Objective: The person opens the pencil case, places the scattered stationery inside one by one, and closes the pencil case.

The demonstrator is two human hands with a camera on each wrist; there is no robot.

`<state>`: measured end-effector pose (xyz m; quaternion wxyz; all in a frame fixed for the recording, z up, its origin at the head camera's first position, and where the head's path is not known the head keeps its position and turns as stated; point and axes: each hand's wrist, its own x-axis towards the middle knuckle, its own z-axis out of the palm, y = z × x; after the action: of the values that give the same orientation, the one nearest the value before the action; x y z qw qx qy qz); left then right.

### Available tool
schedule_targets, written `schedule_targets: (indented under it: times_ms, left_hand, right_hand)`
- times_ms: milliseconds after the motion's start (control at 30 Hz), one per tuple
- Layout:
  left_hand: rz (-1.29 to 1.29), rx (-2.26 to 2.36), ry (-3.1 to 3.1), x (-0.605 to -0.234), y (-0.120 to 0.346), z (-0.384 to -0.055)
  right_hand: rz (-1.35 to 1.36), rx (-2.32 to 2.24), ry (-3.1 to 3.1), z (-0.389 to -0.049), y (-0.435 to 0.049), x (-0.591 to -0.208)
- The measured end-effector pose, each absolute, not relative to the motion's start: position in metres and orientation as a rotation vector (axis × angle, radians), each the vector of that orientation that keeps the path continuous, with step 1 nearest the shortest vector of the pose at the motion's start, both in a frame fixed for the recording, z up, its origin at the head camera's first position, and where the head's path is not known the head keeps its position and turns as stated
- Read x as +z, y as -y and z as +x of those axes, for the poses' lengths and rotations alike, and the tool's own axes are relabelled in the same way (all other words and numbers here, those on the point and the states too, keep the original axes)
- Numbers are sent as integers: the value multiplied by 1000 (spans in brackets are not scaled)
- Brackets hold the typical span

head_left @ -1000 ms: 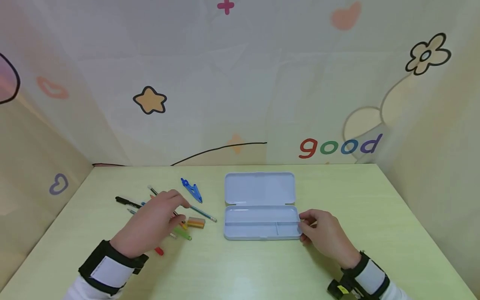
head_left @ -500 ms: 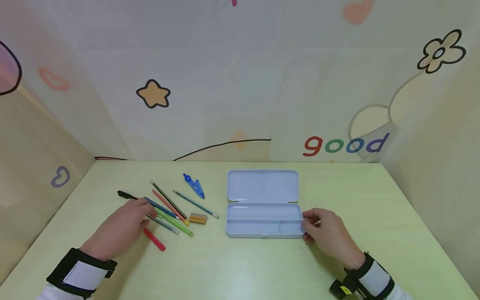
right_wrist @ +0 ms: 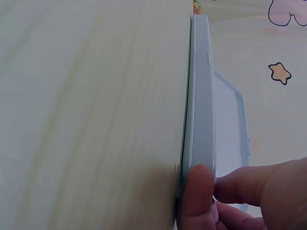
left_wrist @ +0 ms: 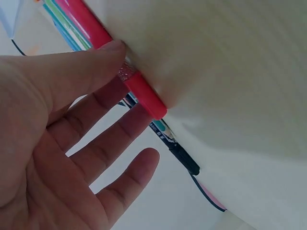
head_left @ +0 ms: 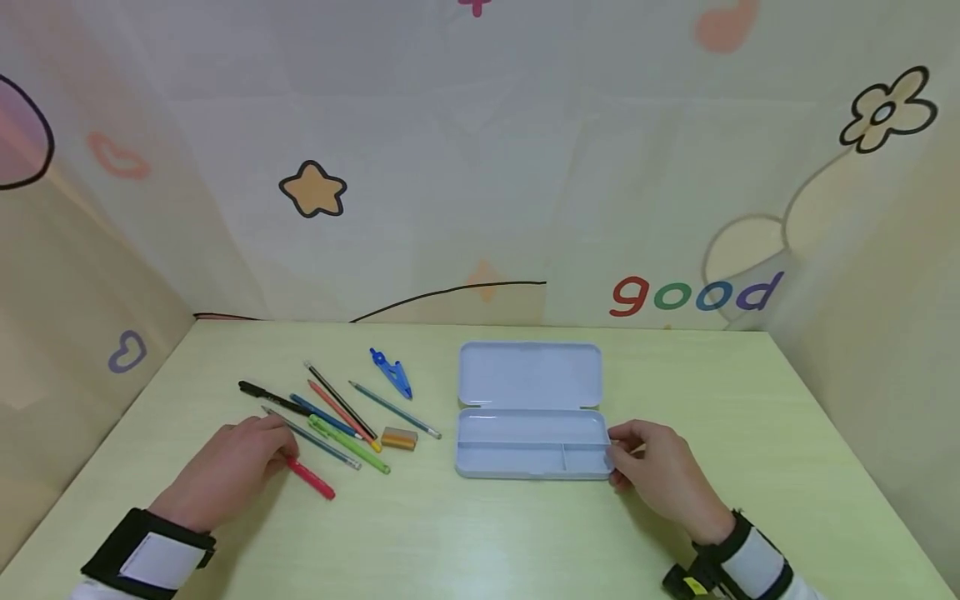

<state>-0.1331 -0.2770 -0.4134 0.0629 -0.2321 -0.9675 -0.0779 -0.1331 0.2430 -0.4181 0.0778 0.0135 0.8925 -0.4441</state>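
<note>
- Red plastic, by the look of it: the pen (head_left: 313, 480) lies at the near left of the tabletop (head_left: 480, 542), nearest the person of all the loose items.
- A half second ago the left hand (head_left: 225, 471) was over the black pen (head_left: 258, 390) and a grey-teal pencil (head_left: 322, 444); now it is lower, at the red pen's far end.
- That grip pinches the red pen between thumb and index finger; in the left wrist view the other fingers reach out past it.
- The black pen and the grey-teal pencil, partly covered then, now show almost whole.
- The right hand (head_left: 660, 467) has stayed at the right end of the pale blue case (head_left: 510, 462), its grip pinching that edge.
- The case stands open, lid (head_left: 529, 375) laid back, the tray divided into compartments.
- Between the red pen and the case lie the green pen (head_left: 348, 445) and an orange-brown block (head_left: 399, 438); the grey-teal pencil runs close beside the left fingers.
- Farther back are a blue pencil (head_left: 324, 414), a coral pencil (head_left: 337, 408), a teal pencil (head_left: 396, 410) and blue compasses (head_left: 392, 373).
</note>
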Motion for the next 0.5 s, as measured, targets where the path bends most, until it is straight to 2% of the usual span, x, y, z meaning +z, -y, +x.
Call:
schedule_targets:
  times_ms: [500]
  left_hand:
    - [-647, -213, 3004, -415, 279, -130]
  right_hand:
    - [47, -1326, -2670, -132, -243, -419]
